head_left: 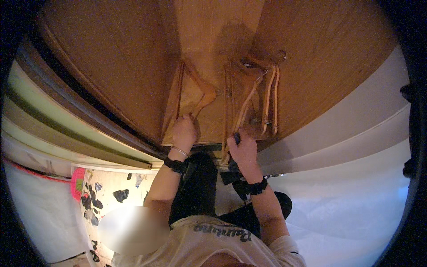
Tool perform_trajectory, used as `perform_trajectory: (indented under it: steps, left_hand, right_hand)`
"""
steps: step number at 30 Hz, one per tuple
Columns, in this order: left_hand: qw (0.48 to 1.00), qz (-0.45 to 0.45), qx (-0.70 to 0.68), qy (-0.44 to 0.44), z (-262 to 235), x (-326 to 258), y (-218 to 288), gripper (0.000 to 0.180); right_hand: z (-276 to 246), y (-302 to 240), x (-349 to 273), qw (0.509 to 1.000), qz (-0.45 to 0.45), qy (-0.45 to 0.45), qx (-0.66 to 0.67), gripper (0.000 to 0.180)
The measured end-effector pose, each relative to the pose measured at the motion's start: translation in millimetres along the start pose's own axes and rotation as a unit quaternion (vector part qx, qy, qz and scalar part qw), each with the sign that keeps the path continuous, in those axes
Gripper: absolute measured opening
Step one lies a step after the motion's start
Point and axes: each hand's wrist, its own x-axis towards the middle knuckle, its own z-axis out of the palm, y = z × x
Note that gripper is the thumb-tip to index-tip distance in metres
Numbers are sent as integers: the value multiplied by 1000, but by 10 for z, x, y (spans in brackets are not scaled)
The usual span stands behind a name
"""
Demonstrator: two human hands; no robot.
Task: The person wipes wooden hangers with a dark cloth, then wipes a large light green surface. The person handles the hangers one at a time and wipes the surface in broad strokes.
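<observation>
Inside a wooden cabinet, my left hand (184, 131) is closed on the lower end of a wooden clothes hanger (207, 92), whose curved shoulder points right. To the right, my right hand (243, 144) is closed around the near end of another wooden hanger (248, 100), which slants up and away. Something small and dark shows at its fingers, too unclear to name. Beyond and right of that hand stand more wooden hangers (275, 100) with metal hooks, close to the cabinet's right wall. My fingertips are partly hidden on both hands.
Tall brown cabinet walls (115, 66) enclose the hangers on both sides. A pale curved panel (347, 120) runs along the right. At the lower left, a pink dustpan-like thing (77, 183) and dark scraps (120, 195) lie on the light floor.
</observation>
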Motion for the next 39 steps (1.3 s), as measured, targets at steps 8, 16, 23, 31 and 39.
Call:
perform_trajectory:
  steps: [8, 16, 23, 31, 39]
  left_hand:
    - [988, -62, -137, 35, -255, -59, 85, 23]
    - [837, -146, -526, 44, -247, -25, 134, 27]
    - [890, -83, -418, 160, 196, 84, -398, 33]
    - [960, -119, -113, 225, -213, -77, 96, 60]
    - [953, 129, -274, 6, -104, -363, 719, 53]
  right_hand:
    - [-69, -48, -35, 998, 1, 70, -8, 28]
    - [76, -134, -33, 999, -13, 20, 30, 26]
    - [234, -139, -57, 999, -28, 19, 10, 27]
    - [167, -23, 84, 996, -4, -18, -87, 30]
    - [259, 173, 644, 980, -12, -39, -195, 38]
